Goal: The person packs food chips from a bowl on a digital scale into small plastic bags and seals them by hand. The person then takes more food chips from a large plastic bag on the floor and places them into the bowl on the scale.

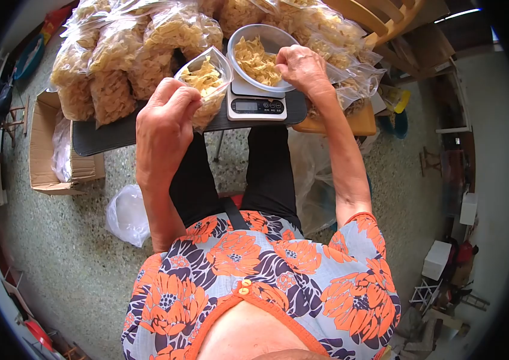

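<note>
My left hand pinches the edge of an open clear plastic bag partly filled with pale yellow dried flakes. To its right, a round translucent bowl with more flakes in it rests on a white digital scale. My right hand is over the bowl's right side, fingers curled together at the flakes; what they hold, if anything, is hidden. The scale's display is too dim to read.
Filled bags are piled along the dark table, with more at the right. A cardboard box stands on the floor at left, near a crumpled plastic bag. A wooden chair is at the upper right.
</note>
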`<state>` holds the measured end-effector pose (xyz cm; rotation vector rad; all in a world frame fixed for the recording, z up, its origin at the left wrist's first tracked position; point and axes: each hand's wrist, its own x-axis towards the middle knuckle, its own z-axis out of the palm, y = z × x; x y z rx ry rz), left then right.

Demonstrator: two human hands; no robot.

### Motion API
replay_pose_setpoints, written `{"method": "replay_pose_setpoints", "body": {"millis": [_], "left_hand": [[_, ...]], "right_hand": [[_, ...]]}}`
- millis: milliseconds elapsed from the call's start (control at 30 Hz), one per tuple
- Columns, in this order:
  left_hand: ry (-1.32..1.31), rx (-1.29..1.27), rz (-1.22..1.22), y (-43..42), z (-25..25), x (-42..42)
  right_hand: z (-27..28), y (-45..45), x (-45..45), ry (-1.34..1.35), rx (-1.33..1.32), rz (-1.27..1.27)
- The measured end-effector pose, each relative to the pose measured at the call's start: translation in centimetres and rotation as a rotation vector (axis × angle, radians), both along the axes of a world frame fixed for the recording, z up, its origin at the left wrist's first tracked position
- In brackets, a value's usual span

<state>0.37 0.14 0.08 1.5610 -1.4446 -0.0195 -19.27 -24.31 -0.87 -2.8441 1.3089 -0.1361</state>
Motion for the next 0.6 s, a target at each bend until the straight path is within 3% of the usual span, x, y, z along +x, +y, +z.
{"method": "replay_pose_setpoints", "body": {"millis": [200, 300, 400, 600], "left_hand": [[-0.017, 0.006, -0.003, 0.3, 0.1, -0.2], [-0.028, 0.003, 0.005, 0.3, 0.1, -0.1], [-0.030, -0.001, 0.007, 0.3, 0.1, 0.0], [-0.013, 0.008, 0.004, 0.4, 0.4, -0.2]], "right_hand": [[-1.2, -0.1, 1.1, -0.022, 0.017, 0.015], [-1.8, -1.4, 0.0, -0.185, -0.131, 0.088], [-0.4, -1.7, -1.1, -0.557, 0.305, 0.008], [0.5, -1.2, -2.5, -0.957, 0.664, -0.091]]}}
